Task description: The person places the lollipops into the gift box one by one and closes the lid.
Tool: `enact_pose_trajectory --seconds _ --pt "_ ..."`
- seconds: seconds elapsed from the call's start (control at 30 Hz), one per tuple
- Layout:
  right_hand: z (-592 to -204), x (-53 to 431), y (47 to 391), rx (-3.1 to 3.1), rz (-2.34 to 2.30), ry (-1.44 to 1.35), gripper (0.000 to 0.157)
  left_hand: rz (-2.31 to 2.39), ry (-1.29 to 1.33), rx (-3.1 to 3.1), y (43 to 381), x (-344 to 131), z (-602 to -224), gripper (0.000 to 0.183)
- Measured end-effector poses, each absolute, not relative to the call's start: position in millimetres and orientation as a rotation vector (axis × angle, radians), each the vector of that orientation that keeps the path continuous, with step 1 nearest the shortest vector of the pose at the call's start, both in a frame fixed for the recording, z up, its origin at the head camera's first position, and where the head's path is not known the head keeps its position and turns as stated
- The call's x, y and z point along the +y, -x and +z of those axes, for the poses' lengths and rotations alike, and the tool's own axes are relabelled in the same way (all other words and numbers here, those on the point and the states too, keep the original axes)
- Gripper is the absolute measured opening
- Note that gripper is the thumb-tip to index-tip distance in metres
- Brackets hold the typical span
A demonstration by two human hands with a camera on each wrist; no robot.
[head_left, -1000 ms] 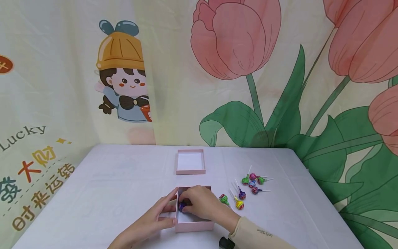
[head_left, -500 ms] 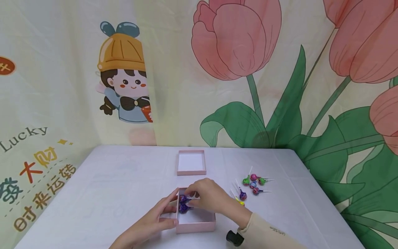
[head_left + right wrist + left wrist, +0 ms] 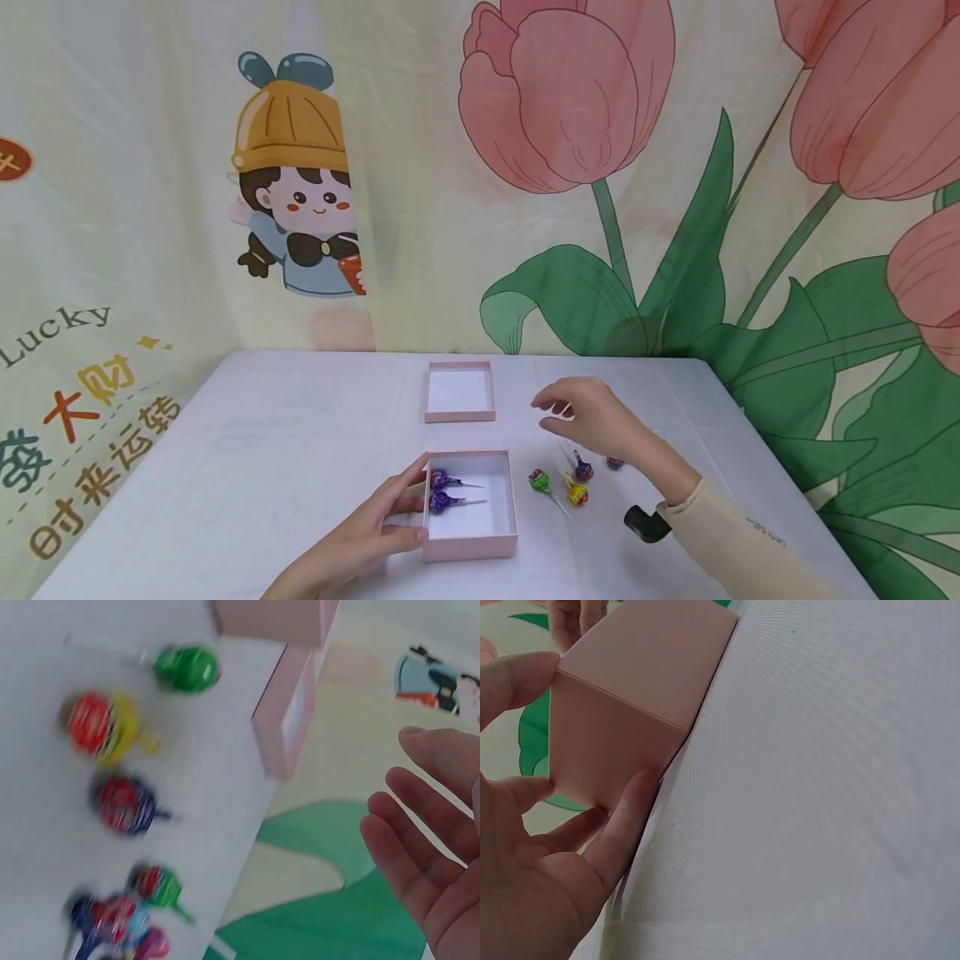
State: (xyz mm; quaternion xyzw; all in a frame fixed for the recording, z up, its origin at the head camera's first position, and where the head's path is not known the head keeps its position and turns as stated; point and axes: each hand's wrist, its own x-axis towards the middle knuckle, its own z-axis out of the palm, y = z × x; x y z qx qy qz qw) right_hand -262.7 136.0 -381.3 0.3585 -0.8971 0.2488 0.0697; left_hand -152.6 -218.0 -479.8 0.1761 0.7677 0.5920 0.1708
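My left hand [image 3: 378,517] rests against the left side of an open pink box [image 3: 471,547], fingers spread over the wall. In the left wrist view its fingertips touch the edges and face of the box's pink wall [image 3: 615,739]. Two purple-wrapped lollipops [image 3: 442,502] lie side by side in the box, sticks to the right. My right hand [image 3: 600,421] is raised over the lollipops at the right, fingers loosely bent and holding nothing. Below it lie a green lollipop [image 3: 538,480], a yellow lollipop [image 3: 576,492] and a dark purple lollipop [image 3: 582,468].
The pink box lid [image 3: 460,415] lies inside-up behind the box. A cluster of several lollipops [image 3: 112,919] shows in the right wrist view, mostly hidden by the right hand in the head view. A printed curtain [image 3: 420,208] hangs behind the white-covered table [image 3: 225,450].
My right hand has let go of a purple lollipop in the box, beside another one, and has moved up and right over the loose lollipops. My left hand stays at the box.
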Motion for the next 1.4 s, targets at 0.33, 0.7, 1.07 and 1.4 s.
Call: enact_pose_trajectory --seconds 0.33,0.7,1.07,1.4 --pt "-405.1 189.8 292.9 -2.783 0.585 -1.121 0.029 1.677 -0.497 2.181 152.6 -217.9 -479.8 0.089" --pt "-428.4 209.7 308.9 -2.932 0.591 -1.065 0.027 1.688 -0.473 2.169 152.4 -218.1 -479.3 0.088" --pt "-439.3 214.9 318.1 -3.044 0.514 -0.927 0.028 1.686 -0.466 2.174 152.6 -218.1 -479.5 0.089" --pt "-438.5 215.3 327.0 -3.120 0.521 -0.905 0.023 1.677 -0.500 2.175 153.2 -218.6 -482.7 0.087"
